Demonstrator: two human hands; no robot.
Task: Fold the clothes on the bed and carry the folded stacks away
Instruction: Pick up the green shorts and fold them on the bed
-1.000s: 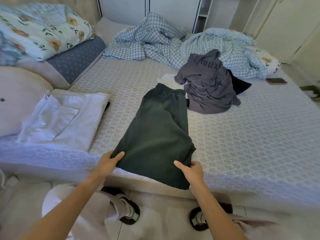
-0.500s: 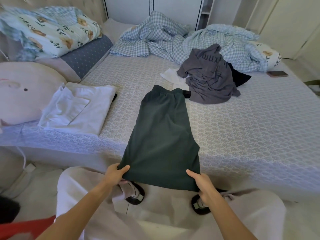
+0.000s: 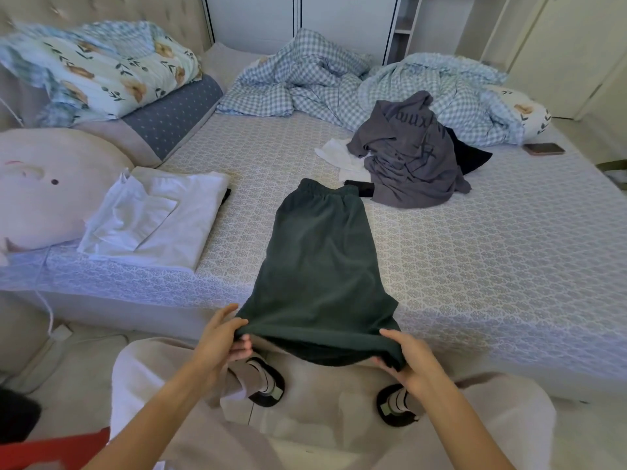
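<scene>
At the near edge of the bed [image 3: 475, 266] I've got my left hand [image 3: 220, 344] and right hand [image 3: 410, 361] each pinching a hem corner of the dark green shorts [image 3: 322, 262]. Shorts lie flat, waistband at the far end, folded white stack [image 3: 163, 225] off to the left.

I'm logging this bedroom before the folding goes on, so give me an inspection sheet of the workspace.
Surface: bed, patterned cover.
Job's things: dark green shorts laid flat, hem over the edge; folded white stack; unfolded grey shirt.
Clutter: checked duvet, phone, pink plush pillow.
Grippers: left hand and right hand grip the shorts' hem corners.
Cables: white cable beside the bed.
Surroundings: wardrobe doors.
</scene>
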